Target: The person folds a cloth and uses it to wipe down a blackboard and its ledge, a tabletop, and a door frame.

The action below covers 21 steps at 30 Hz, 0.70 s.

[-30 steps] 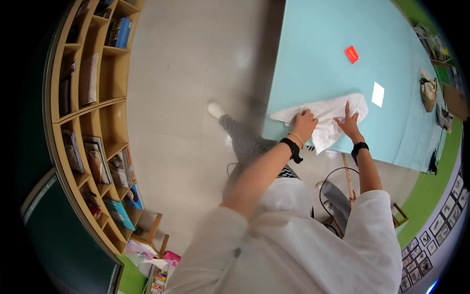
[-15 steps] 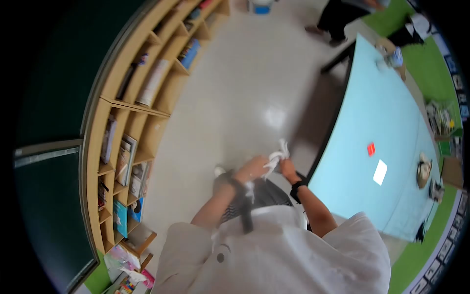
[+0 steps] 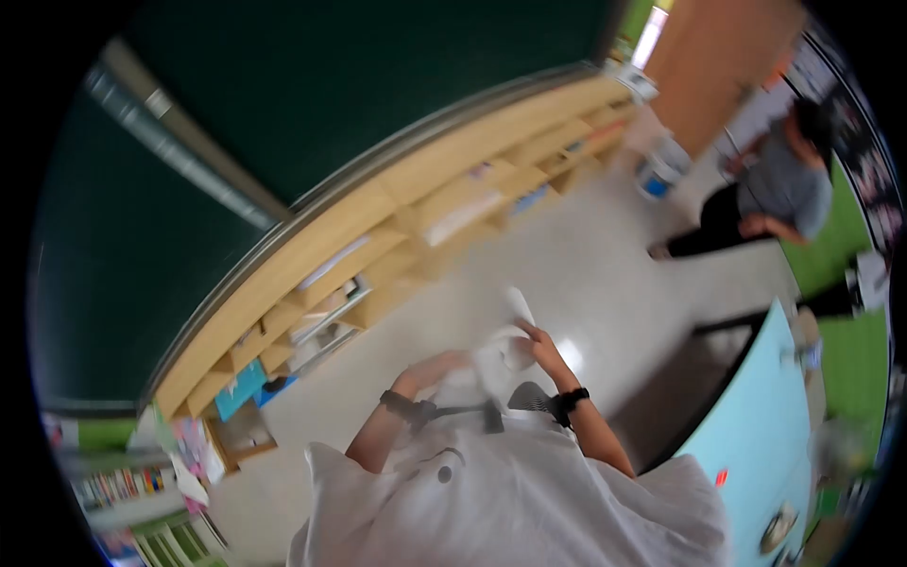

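A crumpled white cloth (image 3: 493,367) hangs in front of my waist, with one strip of it standing up at the top. My right hand (image 3: 540,348) grips it from the right, fingers closed round its upper part. On the other side, my left hand (image 3: 442,367) is at the cloth's left edge, its fingers smeared by motion. Whether they close on the fabric I cannot tell. Both wrists wear dark bands, and the cloth's exact shape is blurred.
A low wooden bookshelf (image 3: 387,236) with books runs along the dark green board (image 3: 397,85). To the right stands a light-blue table (image 3: 756,425) with a small red item (image 3: 722,477). Another person (image 3: 779,189) stands beyond it, near a white bucket (image 3: 664,168).
My view has swung left, towards the board and shelf, so the table sits lower right. The white cloth is more spread out between my hands, and the other person shows more fully.
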Motion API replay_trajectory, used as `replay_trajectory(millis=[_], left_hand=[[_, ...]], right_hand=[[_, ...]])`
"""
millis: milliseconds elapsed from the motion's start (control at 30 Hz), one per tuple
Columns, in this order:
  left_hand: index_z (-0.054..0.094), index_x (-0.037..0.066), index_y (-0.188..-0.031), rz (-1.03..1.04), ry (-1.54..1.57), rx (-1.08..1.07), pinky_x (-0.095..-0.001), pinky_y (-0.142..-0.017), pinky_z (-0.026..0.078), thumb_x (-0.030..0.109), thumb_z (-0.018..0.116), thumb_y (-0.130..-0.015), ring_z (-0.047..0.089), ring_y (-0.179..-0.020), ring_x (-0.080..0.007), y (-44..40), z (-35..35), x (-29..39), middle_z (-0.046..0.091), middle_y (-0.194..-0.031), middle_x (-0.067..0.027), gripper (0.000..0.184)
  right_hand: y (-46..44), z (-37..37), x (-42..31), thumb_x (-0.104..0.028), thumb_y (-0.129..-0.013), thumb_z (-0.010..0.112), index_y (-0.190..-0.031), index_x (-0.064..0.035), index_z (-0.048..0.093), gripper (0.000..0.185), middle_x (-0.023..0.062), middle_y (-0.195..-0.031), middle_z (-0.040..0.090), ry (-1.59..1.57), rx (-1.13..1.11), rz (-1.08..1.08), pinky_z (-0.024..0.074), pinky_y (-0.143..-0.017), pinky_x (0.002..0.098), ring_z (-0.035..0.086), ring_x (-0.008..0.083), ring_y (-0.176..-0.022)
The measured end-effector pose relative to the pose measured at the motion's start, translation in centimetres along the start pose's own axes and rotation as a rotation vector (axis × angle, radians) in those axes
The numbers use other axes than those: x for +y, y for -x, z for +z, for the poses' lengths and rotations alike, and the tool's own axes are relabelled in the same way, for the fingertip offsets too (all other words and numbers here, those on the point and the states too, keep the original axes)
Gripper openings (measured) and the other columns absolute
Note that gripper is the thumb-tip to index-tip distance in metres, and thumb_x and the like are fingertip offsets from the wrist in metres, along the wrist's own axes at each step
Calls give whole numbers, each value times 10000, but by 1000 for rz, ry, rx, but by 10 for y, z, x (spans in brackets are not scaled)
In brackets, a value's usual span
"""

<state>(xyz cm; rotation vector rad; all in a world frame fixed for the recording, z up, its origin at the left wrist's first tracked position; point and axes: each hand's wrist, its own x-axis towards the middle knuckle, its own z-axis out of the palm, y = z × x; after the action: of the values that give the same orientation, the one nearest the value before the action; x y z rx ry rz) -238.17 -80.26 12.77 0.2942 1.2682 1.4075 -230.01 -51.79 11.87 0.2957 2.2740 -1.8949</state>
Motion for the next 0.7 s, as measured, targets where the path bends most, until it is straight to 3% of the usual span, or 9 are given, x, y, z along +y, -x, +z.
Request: replay_trajectory(millis=[100, 233, 300, 333, 400, 500, 567, 633, 700], left_hand=[[519, 2, -1358, -60, 286, 148, -277, -955, 456, 366, 574, -957, 579, -1123, -140, 34, -31, 30, 610, -1254, -83, 545], [601, 64, -1259, 41, -159, 308, -244, -833, 465, 451, 547, -950, 566, -1009, -121, 54, -64, 54, 616, -1212, -45, 499], [602, 89, -1166, -144, -253, 210, -248, -787, 466, 451, 582, -928, 548, -1009, -105, 61, -79, 86, 613, -1191, -24, 434], [586, 90, -1149, -59, -219, 277, -249, -778, 469, 424, 598, -923, 553, -993, -102, 55, -85, 77, 624, -1158, -24, 404], [556, 91, -1113, 87, -156, 402, -252, -760, 474, 370, 629, -915, 563, -960, -95, 47, -97, 54, 645, -1091, -24, 350], [521, 96, -1179, 149, -536, 440, -267, -744, 488, 232, 641, -907, 579, -879, -100, 42, -114, 82, 669, -974, -33, 327], [565, 83, -1125, 264, -592, 495, -290, -755, 502, 132, 640, -880, 605, -834, -120, 32, -136, 67, 686, -901, -43, 261], [589, 78, -1111, 222, -547, 496, -308, -769, 505, 119, 635, -873, 615, -845, -137, 25, -157, 74, 691, -919, -49, 245], [616, 94, -1135, 220, -461, 666, -345, -857, 501, 183, 679, -863, 597, -1013, -182, 27, -157, 97, 636, -1136, -77, 293]], right_hand=[[-38, 31, -52, -293, -917, 560, -1391, -24, 505, 548, 173, -1439, 484, -133, -89, 98, 322, -1094, 335, 437, 278, -1340], [-119, 59, -90, -270, -956, 560, -1388, -46, 522, 487, 151, -1424, 502, -198, -154, 71, 322, -1087, 318, 451, 240, -1310], [-165, 69, -98, -213, -961, 570, -1380, -47, 531, 452, 146, -1417, 511, -122, -234, -16, 330, -1077, 307, 458, 219, -1293], [-183, 72, -107, -117, -957, 565, -1360, -39, 548, 410, 122, -1394, 540, -64, -255, -117, 342, -1062, 288, 476, 185, -1266], [-216, 78, -138, -116, -962, 559, -1346, -33, 558, 393, 108, -1368, 564, -38, -336, -65, 348, -1055, 281, 490, 171, -1250], [-274, 95, -169, -104, -960, 554, -1327, -59, 580, 371, 107, -1191, 654, 15, -398, -129, 425, -932, 269, 567, 144, -1065], [-309, 108, -177, -98, -963, 544, -1317, -69, 591, 358, 113, -1125, 690, 52, -384, -253, 457, -889, 268, 603, 143, -1001], [-341, 125, -187, -97, -974, 526, -1309, -58, 595, 345, 122, -1159, 682, 77, -327, -425, 449, -925, 274, 605, 160, -1051], [-368, 142, -199, -89, -983, 510, -1336, -49, 564, 360, 155, -1289, 614, 69, -252, -424, 410, -1004, 294, 561, 204, -1191]])
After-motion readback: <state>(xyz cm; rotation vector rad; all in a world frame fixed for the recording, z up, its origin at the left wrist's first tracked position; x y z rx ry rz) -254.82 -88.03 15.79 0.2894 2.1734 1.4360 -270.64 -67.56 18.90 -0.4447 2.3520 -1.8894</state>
